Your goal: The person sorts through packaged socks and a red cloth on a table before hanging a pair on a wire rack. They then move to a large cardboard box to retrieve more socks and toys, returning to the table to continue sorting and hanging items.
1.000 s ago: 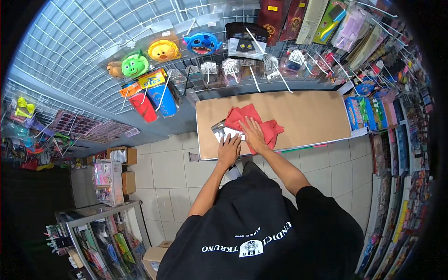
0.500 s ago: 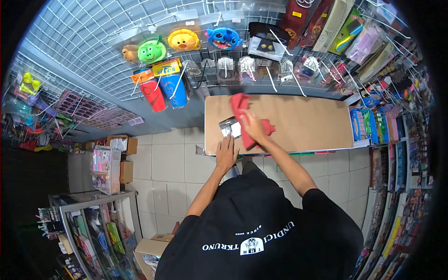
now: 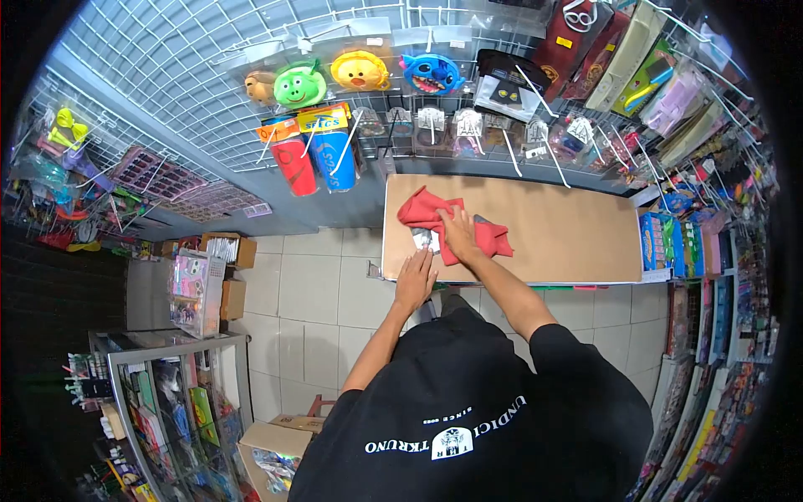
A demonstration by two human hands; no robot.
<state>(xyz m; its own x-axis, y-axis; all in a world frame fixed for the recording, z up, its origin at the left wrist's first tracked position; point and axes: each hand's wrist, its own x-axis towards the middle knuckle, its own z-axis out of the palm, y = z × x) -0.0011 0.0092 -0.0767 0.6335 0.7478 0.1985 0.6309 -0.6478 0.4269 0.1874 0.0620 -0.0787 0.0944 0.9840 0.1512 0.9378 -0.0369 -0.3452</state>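
Note:
A crumpled red cloth (image 3: 425, 207) lies over the left part of the brown tabletop (image 3: 569, 230). My right hand (image 3: 459, 236) presses down on it from above, its fingers gripping the fabric. Partly under the cloth is a small packet (image 3: 425, 241), silver-white and dark; what it contains I cannot make out. At the table's front edge my left hand (image 3: 415, 280) lies flat, fingers stretched toward the packet, with the fingertips at its lower edge.
Packaged goods hang on a wire grid behind the table, including a blue pouch (image 3: 431, 75) and a red sleeve (image 3: 293, 166). Hooks jut out over the table. A blue display box (image 3: 661, 243) stands at its right end. A glass cabinet (image 3: 171, 402) is at lower left.
The red cloth has spread wider, its upper part now folded leftward over the packet. My right hand has stayed on the cloth. The camera view has shifted slightly.

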